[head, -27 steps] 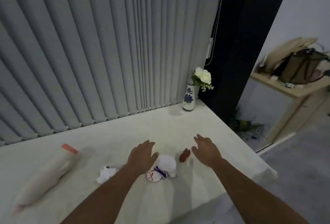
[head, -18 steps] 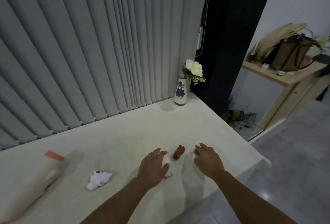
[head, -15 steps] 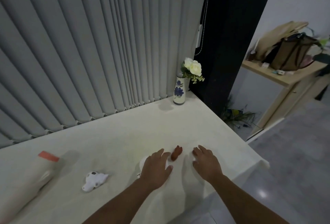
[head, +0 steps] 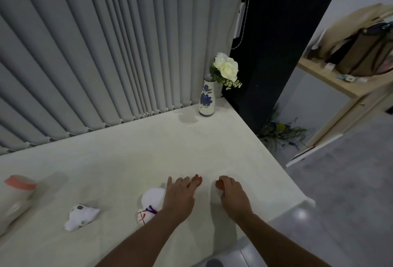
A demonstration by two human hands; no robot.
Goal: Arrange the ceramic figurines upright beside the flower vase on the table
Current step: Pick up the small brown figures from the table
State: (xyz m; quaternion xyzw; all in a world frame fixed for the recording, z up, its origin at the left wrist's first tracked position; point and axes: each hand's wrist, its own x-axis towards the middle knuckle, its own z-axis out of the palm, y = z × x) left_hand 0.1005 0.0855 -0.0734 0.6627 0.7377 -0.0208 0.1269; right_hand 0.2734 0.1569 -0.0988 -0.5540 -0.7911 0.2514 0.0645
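Observation:
The blue-flowered vase (head: 205,98) with white roses stands at the table's far right corner. My left hand (head: 179,197) lies flat near the front edge, fingers apart, its fingertips touching a small red-brown figurine (head: 197,178). Just left of that hand, a white figurine with a blue ribbon (head: 150,204) lies on its side. A smaller spotted white figurine (head: 81,216) lies further left. My right hand (head: 234,197) is curled on a small red-and-pale piece (head: 218,184), mostly hidden by the fingers.
A pale bottle with a pink cap (head: 19,184) lies at the left edge. Grey vertical blinds (head: 106,54) run along the back of the white table (head: 138,149). The table's right edge drops to the floor; a wooden shelf (head: 340,83) stands beyond.
The left hand slid off the ribboned white figurine, which now lies uncovered, and its fingers reached the red-brown figurine. The right hand curled its fingers around a small red piece.

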